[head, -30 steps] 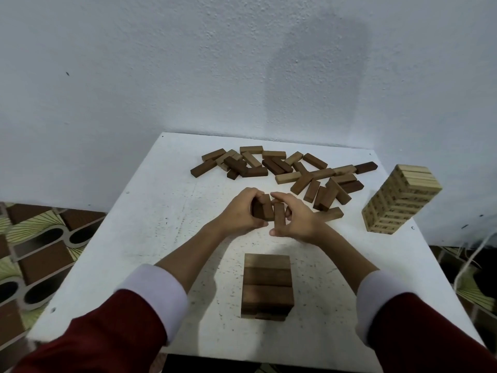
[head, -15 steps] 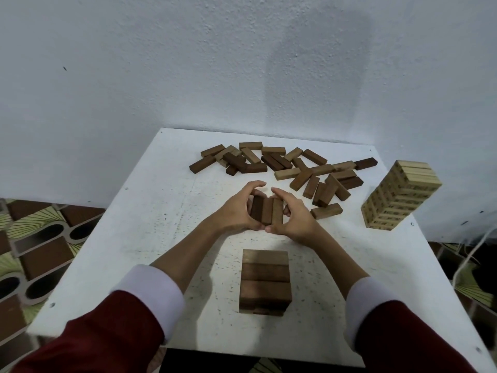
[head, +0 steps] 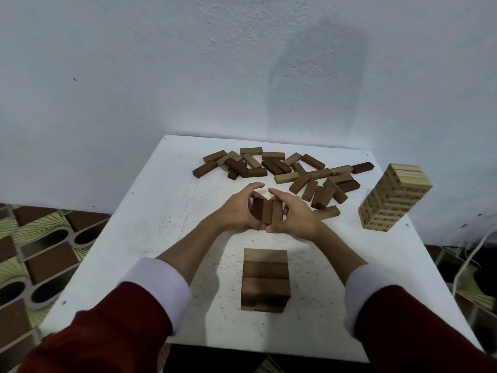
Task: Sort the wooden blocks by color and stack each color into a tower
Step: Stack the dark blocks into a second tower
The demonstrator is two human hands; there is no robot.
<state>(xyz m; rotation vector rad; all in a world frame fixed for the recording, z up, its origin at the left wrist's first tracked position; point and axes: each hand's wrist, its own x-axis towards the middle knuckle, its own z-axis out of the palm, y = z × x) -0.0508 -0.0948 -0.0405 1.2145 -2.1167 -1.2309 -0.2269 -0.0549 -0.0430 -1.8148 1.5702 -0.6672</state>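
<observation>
I have my left hand [head: 236,211] and right hand [head: 293,215] clamped as one grip round three dark blocks [head: 267,212] above the worktop [head: 161,211]; next they go squarely onto the dark tower [head: 265,281], I judge.

Three brown blocks [head: 266,213] sit side by side, lengthwise away from the viewer, pressed together between both hands. Nearer stands a short dark tower [head: 265,281]. Loose blocks [head: 285,170] (mixed light and dark) lie scattered behind; a pale tower [head: 393,197] stands right.
</observation>
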